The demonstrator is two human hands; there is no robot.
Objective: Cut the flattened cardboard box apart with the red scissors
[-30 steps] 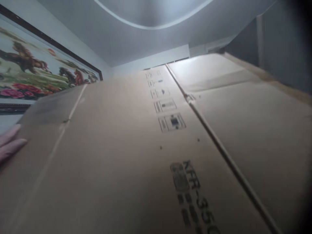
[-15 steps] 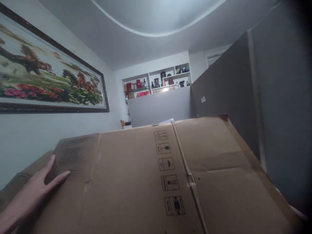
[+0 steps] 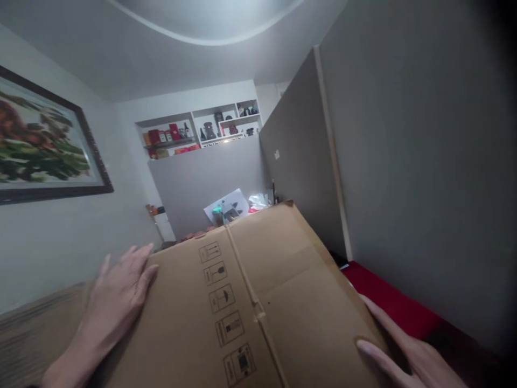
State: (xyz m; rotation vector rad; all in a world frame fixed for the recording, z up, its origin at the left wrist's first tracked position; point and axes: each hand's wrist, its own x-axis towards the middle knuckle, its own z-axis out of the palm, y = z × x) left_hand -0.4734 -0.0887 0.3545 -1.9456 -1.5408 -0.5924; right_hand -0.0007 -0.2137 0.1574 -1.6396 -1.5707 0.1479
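The cardboard box (image 3: 250,302) was large, flat and brown, with a taped seam and a column of printed handling symbols, and it filled the lower middle of the view. The left hand (image 3: 115,293) lay flat on its left side with fingers spread. The right hand (image 3: 404,355) pressed the right edge, fingers stretched out and open. A grey partition (image 3: 404,151) stood close on the right, above a red surface (image 3: 388,302). Ahead were a cluttered desk (image 3: 234,207), wall shelves (image 3: 197,129) and a framed painting (image 3: 44,143). On the left there was more open room.
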